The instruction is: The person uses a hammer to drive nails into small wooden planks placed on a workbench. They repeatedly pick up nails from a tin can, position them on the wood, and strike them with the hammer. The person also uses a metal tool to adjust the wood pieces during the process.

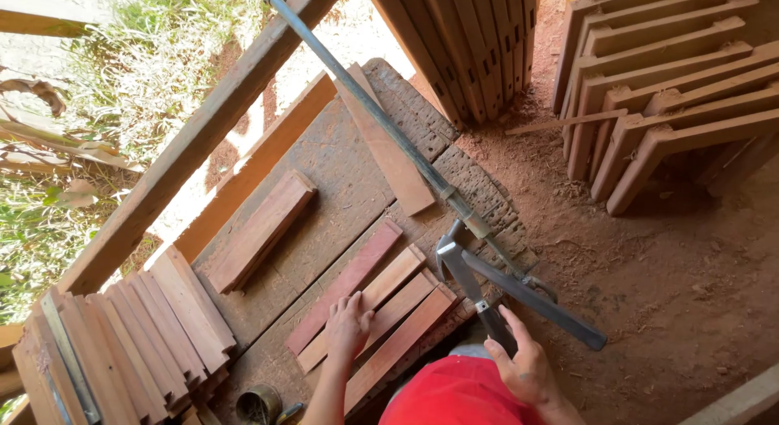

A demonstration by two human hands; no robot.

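My left hand [347, 326] lies flat on a row of reddish wooden slats [381, 299] set side by side on a worn wooden workbench [341, 177]. My right hand [523, 364] grips the dark handle of a metal bar clamp [466, 271], whose jaw sits at the right end of the slats. The clamp's long steel bar [365, 100] runs diagonally up to the top left. A loose board [388, 149] lies under that bar. My red shirt [454, 392] shows at the bottom.
A thick wood block [261, 230] rests on the bench. Several slats [138, 344] lean stacked at lower left, with a small round tin [258, 405] near them. Wooden frames [673, 92] and panels [462, 35] stand on the red dirt floor. A heavy beam [203, 133] crosses at left.
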